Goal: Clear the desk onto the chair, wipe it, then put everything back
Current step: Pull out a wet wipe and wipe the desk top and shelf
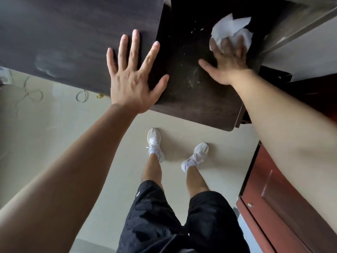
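1. Left hand (135, 73) lies flat, palm down, on the dark desk (54, 33). Its fingers are straight and spread wide and hold nothing, and its wrist sits over the desk's near edge.
2. Off to that hand's left, a pale dusty smear (49, 64) marks the desk top. Nearer me than the smear, thin cables (31, 94) lie looped on the beige floor (73, 143).
3. Between the two hands the desk top is darker and carries scattered pale specks (191, 81). They lie closer to the right thumb than to the left hand.
4. The right hand (228, 59) is also palm down, with its thumb stretched out toward the left hand. Its fingers are laid out over a crumpled white tissue (231, 28) and press it onto the desk. It is a bit blurred, but the fingers look extended rather than curled round the paper.
5. The tissue sits under the right fingertips and bunches out beyond them on the far side and to their right. It is well apart from the left hand.
6. Nearer me than both hands, on the floor, stand two white sneakers (155, 145), with black shorts (164, 216) above them.
7. To the right of the right forearm runs a reddish-brown door panel (284, 198).
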A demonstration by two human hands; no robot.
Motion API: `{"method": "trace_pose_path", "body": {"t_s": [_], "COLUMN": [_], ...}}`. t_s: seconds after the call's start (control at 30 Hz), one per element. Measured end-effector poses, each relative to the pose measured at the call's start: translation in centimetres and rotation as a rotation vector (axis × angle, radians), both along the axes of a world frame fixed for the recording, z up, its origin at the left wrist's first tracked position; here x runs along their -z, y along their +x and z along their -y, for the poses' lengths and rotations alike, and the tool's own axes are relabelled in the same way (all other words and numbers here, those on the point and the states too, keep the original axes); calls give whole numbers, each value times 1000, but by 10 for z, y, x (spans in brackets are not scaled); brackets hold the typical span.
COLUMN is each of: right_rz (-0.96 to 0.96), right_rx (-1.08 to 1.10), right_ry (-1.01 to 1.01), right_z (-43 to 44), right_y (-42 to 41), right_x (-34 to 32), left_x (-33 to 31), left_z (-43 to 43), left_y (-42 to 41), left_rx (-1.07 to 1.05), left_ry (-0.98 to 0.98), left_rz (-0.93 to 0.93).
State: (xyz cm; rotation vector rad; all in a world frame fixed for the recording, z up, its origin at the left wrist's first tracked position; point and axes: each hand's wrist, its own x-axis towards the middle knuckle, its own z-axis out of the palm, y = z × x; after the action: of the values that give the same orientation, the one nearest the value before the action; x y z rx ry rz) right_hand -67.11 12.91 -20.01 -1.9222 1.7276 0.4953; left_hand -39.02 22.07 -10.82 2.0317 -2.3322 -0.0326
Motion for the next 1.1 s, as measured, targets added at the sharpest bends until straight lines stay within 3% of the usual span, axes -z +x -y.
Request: {"method": "trace_pose_path", "body": {"t_s": [0.1,0.2,0.33,0.5,0.67,0.9,1.1], "right_rz": [3,62,133,156,150,166,253], "right_rx": [69,2,-212,-371,-249,-56,-365], "right_ry": [-10,-5,0,-81,-139,-73,9], "right_z": [41,38,-36,-116,-81,8,-46], "right_y": [24,55,72,32,17,67,93], "right_x": [-1,-3,-5,2,5,-1,-9], "left_x": [1,-1,-5,-5,-4,-4,-8], "left_z": [1,1,2,1,2,1,2], "left_y": [1,1,-1,-1,-1,-1,-3], "left_rx": [2,2,6,3,0,3,2], "left_ry": [-5,6,14,26,20,20,35], "left_rz": [1,3,-6,8,15,22,1]}}
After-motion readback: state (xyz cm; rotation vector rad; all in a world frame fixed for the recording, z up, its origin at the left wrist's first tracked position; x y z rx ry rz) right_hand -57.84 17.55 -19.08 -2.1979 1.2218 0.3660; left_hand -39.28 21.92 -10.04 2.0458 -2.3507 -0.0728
